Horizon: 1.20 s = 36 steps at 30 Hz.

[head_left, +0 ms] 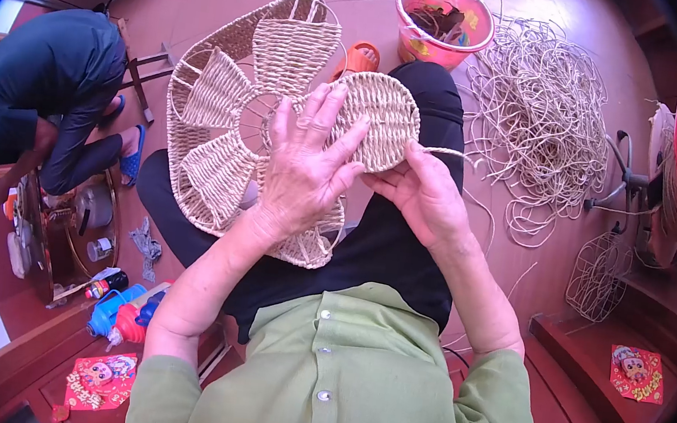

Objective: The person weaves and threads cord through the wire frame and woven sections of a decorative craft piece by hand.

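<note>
Disc under 1 spread left hand, rim in pinch of 1 right hand. Near petalled basket, bucket and cord heap.

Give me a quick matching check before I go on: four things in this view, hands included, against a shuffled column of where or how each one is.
1. Left hand
2. Right hand
3. Heap of thin, pale cord
4. Round pink plastic bucket

A. Lying in a loose tangle
B. Holding dark brown scraps
C. Fingers spread, laid over the weave
D. Gripping the lower right rim of the round, straw-coloured woven panel

Right pairs: 1-C, 2-D, 3-A, 4-B
</note>
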### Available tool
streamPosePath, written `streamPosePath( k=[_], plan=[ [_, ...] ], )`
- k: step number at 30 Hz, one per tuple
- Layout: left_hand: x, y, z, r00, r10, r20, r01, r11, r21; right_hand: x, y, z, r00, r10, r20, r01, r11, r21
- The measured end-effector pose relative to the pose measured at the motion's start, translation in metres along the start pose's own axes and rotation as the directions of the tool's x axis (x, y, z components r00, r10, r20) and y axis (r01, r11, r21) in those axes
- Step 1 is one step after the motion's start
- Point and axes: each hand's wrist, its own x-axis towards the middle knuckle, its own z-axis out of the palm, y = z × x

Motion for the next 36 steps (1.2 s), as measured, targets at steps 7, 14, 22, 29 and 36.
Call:
streamPosePath(
  k=[7,14,22,29,36],
  plan=[
    [-0.011,0.012,-0.006,0.999,0.018,0.033,-0.018,1.0,-0.02,0.0,0.007,-0.006,0.99,-0.085,-0.111,0.076,0.993,-0.086],
    [-0.035,0.019,-0.008,1.0,0.021,0.008,-0.02,0.999,-0.028,-0.007,-0.004,0.006,0.988,-0.061,-0.14,0.049,0.995,-0.086],
    [-0.032,0.024,0.003,0.999,-0.043,0.013,0.043,0.999,-0.001,-0.013,-0.001,0.007,0.998,-0.016,-0.053,0.014,0.999,-0.052],
    [-0.028,0.021,0.002,0.997,-0.056,0.047,0.055,0.998,0.04,0.001,0.008,0.014,0.993,-0.095,-0.063,0.101,0.989,0.108],
    [-0.058,0.021,-0.043,0.972,-0.098,-0.213,0.042,0.967,-0.253,-0.031,-0.027,-0.002,0.865,-0.478,-0.15,0.425,0.858,-0.288]
  ],
)
